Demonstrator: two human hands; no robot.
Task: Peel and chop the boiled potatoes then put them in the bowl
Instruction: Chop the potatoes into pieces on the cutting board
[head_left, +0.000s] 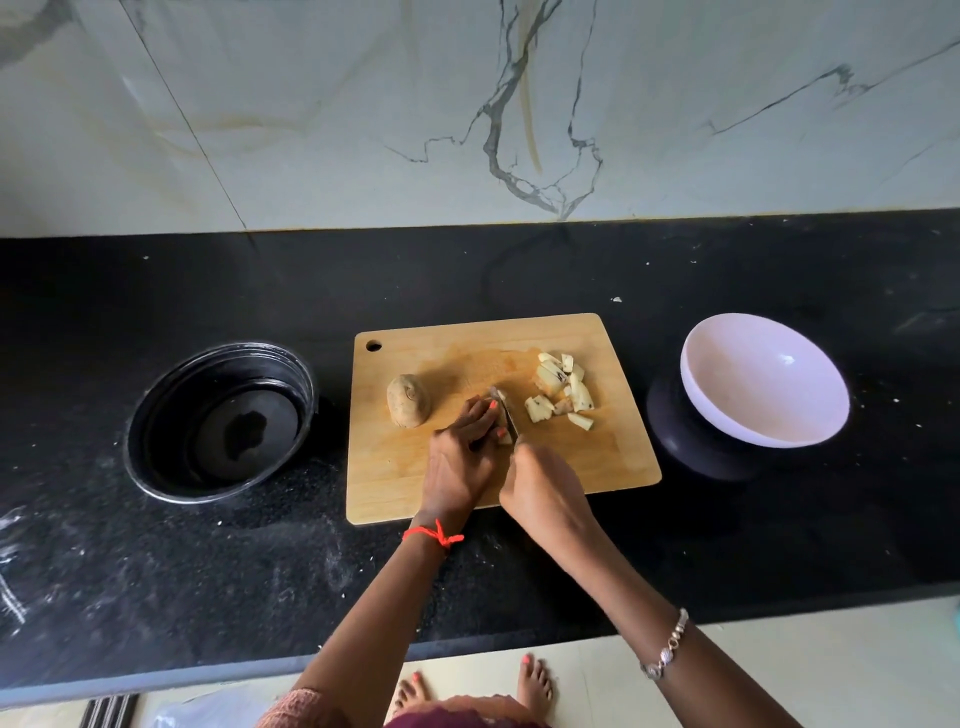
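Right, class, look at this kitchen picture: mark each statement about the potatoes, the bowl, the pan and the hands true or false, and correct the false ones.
1. The white bowl holds chopped potato. False: it is empty; the chopped pieces lie on the cutting board.
2. A whole unpeeled potato lies on the board. True.
3. The right hand holds the knife. True.
4. The black pan stands right of the board. False: it stands left of it.
5. The left hand holds nothing. False: it holds a potato piece beside the blade.
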